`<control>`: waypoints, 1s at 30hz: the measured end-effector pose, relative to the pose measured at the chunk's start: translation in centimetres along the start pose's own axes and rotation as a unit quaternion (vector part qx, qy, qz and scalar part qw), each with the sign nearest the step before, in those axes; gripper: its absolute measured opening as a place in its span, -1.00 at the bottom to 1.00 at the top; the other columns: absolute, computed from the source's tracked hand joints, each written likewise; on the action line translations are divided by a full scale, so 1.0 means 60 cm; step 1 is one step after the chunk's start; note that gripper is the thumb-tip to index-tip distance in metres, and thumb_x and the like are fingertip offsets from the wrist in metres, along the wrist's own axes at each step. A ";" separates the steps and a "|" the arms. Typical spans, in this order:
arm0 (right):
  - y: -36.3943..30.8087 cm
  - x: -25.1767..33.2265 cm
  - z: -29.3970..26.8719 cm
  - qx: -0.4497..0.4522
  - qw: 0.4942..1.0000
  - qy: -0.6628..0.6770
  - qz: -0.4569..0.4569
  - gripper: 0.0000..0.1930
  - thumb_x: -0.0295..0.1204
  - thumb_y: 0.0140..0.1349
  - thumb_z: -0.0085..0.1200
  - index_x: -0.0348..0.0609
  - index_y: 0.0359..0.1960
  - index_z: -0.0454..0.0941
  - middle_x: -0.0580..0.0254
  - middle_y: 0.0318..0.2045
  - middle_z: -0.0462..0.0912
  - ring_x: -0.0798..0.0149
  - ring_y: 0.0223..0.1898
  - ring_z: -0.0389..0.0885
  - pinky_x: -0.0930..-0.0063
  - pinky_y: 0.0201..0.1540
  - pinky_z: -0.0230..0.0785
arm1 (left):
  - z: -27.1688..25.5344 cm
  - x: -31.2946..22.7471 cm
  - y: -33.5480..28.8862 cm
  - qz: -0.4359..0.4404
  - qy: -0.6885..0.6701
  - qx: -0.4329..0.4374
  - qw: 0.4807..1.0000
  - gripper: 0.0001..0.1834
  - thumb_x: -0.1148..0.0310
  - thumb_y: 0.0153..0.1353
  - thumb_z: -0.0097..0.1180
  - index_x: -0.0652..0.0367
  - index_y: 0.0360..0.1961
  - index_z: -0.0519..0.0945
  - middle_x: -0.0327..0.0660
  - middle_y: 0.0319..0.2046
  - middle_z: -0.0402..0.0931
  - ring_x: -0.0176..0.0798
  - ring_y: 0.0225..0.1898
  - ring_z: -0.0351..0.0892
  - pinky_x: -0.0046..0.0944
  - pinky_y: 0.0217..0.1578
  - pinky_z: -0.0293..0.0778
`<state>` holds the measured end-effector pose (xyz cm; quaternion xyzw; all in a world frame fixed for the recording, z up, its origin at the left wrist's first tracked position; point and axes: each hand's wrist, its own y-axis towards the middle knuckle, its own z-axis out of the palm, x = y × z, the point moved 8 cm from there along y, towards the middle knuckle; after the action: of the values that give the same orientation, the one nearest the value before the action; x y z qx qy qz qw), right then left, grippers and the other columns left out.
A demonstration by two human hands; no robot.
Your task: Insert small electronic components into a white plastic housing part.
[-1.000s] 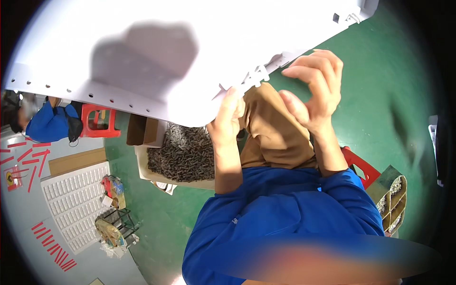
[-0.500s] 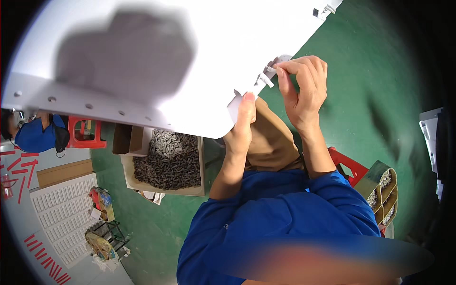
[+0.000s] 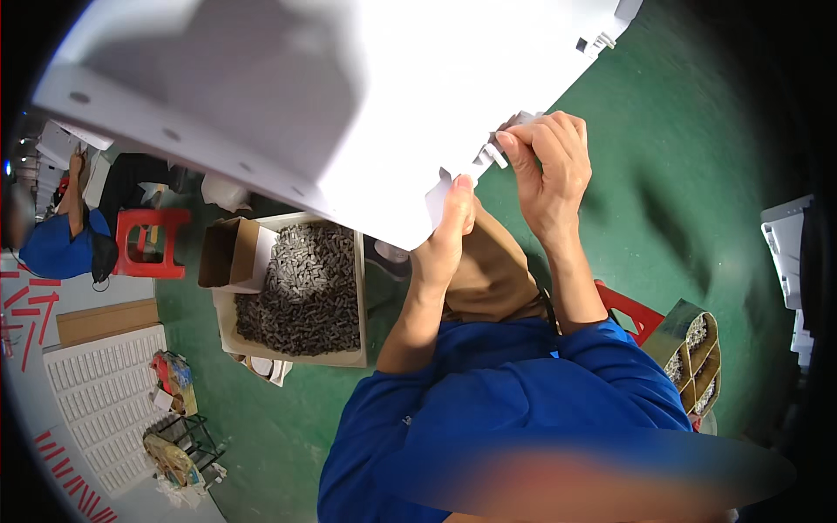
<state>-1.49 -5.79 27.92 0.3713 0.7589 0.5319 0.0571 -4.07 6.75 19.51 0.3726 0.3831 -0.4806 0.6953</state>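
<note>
A large white panel [image 3: 410, 96] with a folded, holed rim fills the upper left, tilted across my lap. My left hand [image 3: 445, 234] is closed on its near corner, thumb on top and the fingers hidden beneath. A small white clip [image 3: 495, 157] sticks out from the panel's right edge, just beyond that thumb. Farther along the same edge, my right hand [image 3: 553, 170] pinches thumb and forefinger at a notch. Those fingertips mostly cover the small white piece between them. Another white clip [image 3: 603, 41] stands on the edge near the far corner.
Left of my legs is a cream bin [image 3: 362, 301] of small grey cylindrical pieces, with an open cardboard box [image 3: 228, 253] on it. A red stool [image 3: 157, 244] and a person in blue [image 3: 61, 248] are farther left. A divided container [image 3: 697, 357] stands right, beside a red stool [image 3: 629, 309].
The panel has tilted, its left rim rising, and shifted slightly right. My right fingertips have moved slightly down against the edge, hiding most of the small clip that showed in their pinch.
</note>
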 end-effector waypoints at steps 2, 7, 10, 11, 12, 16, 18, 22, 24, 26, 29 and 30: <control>-0.002 0.002 0.001 -0.005 1.000 -0.005 0.001 -0.86 -0.40 0.02 0.20 -0.11 -0.56 0.49 0.41 -0.62 0.49 0.31 -0.52 0.40 0.46 -0.34 0.15 | 0.005 0.000 0.002 -0.010 -0.020 0.013 1.000 -0.65 0.49 0.24 -0.18 0.11 -0.73 0.23 -0.42 -0.81 0.02 -0.51 -0.79 -0.07 -0.45 -0.77 -0.09; -0.008 -0.007 -0.006 -0.015 1.000 -0.005 0.002 -0.89 -0.41 -0.01 0.22 -0.10 -0.52 0.52 0.38 -0.57 0.53 0.31 -0.51 0.41 0.45 -0.35 0.15 | 0.015 0.002 0.008 0.001 -0.087 0.010 0.996 -0.70 0.50 0.23 -0.14 0.13 -0.67 0.26 -0.42 -0.79 0.04 -0.52 -0.79 -0.03 -0.45 -0.77 -0.07; -0.010 -0.005 -0.032 -0.022 1.000 -0.006 -0.003 -0.79 -0.39 -0.12 0.28 -0.07 -0.41 0.56 0.40 -0.53 0.53 0.33 -0.49 0.42 0.44 -0.35 0.15 | 0.013 0.007 0.004 0.001 -0.075 -0.004 0.997 -0.82 0.51 0.21 -0.11 0.16 -0.56 0.33 -0.41 -0.77 0.09 -0.52 -0.79 0.00 -0.46 -0.77 -0.05; -0.016 0.000 -0.042 -0.018 1.000 -0.004 -0.010 -0.74 -0.36 -0.15 0.31 -0.06 -0.38 0.56 0.43 -0.54 0.51 0.35 -0.49 0.41 0.44 -0.34 0.15 | 0.017 0.007 0.003 -0.007 -0.062 -0.021 0.998 -0.85 0.50 0.20 -0.09 0.17 -0.53 0.35 -0.41 -0.76 0.11 -0.52 -0.78 0.02 -0.47 -0.76 -0.04; -0.019 0.010 -0.046 -0.023 0.999 -0.022 -0.030 -0.74 -0.36 -0.16 0.32 -0.05 -0.39 0.56 0.44 -0.53 0.51 0.35 -0.49 0.40 0.44 -0.34 0.14 | 0.014 0.008 0.002 -0.011 -0.060 -0.086 0.994 -0.88 0.51 0.18 -0.05 0.17 -0.51 0.38 -0.41 -0.73 0.15 -0.52 -0.77 0.05 -0.49 -0.76 -0.01; -0.017 0.016 -0.039 -0.021 0.996 -0.059 -0.058 -0.76 -0.41 -0.18 0.32 -0.06 -0.41 0.56 0.43 -0.55 0.52 0.36 -0.51 0.39 0.46 -0.34 0.15 | 0.019 0.018 0.004 0.010 -0.044 -0.068 0.997 -0.86 0.50 0.18 -0.03 0.15 -0.53 0.40 -0.42 -0.71 0.18 -0.53 -0.75 0.06 -0.49 -0.75 0.01; -0.013 0.018 -0.044 -0.037 0.995 -0.058 -0.071 -0.82 -0.47 -0.15 0.30 -0.11 -0.46 0.57 0.40 -0.57 0.54 0.35 -0.53 0.39 0.47 -0.37 0.15 | 0.024 0.019 0.001 0.004 -0.040 -0.064 0.997 -0.85 0.50 0.19 -0.04 0.14 -0.53 0.39 -0.42 -0.72 0.18 -0.53 -0.76 0.06 -0.49 -0.75 0.00; -0.017 0.004 -0.040 -0.054 0.995 -0.058 -0.066 -0.84 -0.44 -0.13 0.28 -0.08 -0.50 0.53 0.43 -0.61 0.49 0.35 -0.55 0.38 0.47 -0.38 0.13 | 0.025 0.027 0.001 0.001 -0.032 -0.036 0.999 -0.84 0.50 0.23 -0.07 0.15 -0.51 0.39 -0.41 -0.72 0.18 -0.54 -0.76 0.04 -0.48 -0.75 -0.01; -0.022 0.000 -0.037 -0.061 0.995 -0.057 -0.056 -0.85 -0.44 -0.12 0.28 -0.08 -0.52 0.53 0.42 -0.62 0.47 0.34 -0.56 0.37 0.47 -0.39 0.12 | 0.033 0.025 0.003 -0.002 -0.051 -0.020 0.999 -0.85 0.50 0.24 -0.07 0.16 -0.51 0.39 -0.41 -0.72 0.18 -0.54 -0.76 0.04 -0.48 -0.75 -0.02; -0.022 -0.002 -0.038 -0.063 0.995 -0.068 -0.037 -0.86 -0.43 -0.10 0.26 -0.08 -0.54 0.51 0.41 -0.65 0.43 0.33 -0.58 0.34 0.46 -0.41 0.10 | 0.036 0.028 0.001 -0.035 -0.051 -0.043 0.997 -0.86 0.48 0.24 -0.07 0.17 -0.50 0.39 -0.40 -0.72 0.18 -0.54 -0.76 0.04 -0.48 -0.75 -0.01; -0.019 -0.006 -0.036 -0.054 0.995 -0.079 -0.022 -0.86 -0.42 -0.09 0.26 -0.07 -0.54 0.52 0.41 -0.66 0.41 0.33 -0.58 0.34 0.46 -0.40 0.10 | 0.039 0.032 0.007 -0.053 -0.062 -0.016 0.997 -0.86 0.49 0.23 -0.07 0.18 -0.49 0.39 -0.40 -0.72 0.18 -0.54 -0.76 0.04 -0.48 -0.74 0.00; -0.019 -0.011 -0.037 -0.057 0.995 -0.075 -0.017 -0.86 -0.41 -0.08 0.27 -0.06 -0.54 0.52 0.42 -0.66 0.42 0.33 -0.58 0.32 0.46 -0.39 0.10 | 0.043 0.026 0.009 -0.049 -0.045 -0.030 0.997 -0.86 0.50 0.22 -0.06 0.19 -0.50 0.39 -0.40 -0.73 0.17 -0.53 -0.76 0.05 -0.48 -0.74 0.00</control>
<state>-2.70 -8.08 27.69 0.3936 0.7268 0.5440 0.1444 -2.75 4.02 19.30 0.3107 0.3830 -0.5187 0.6984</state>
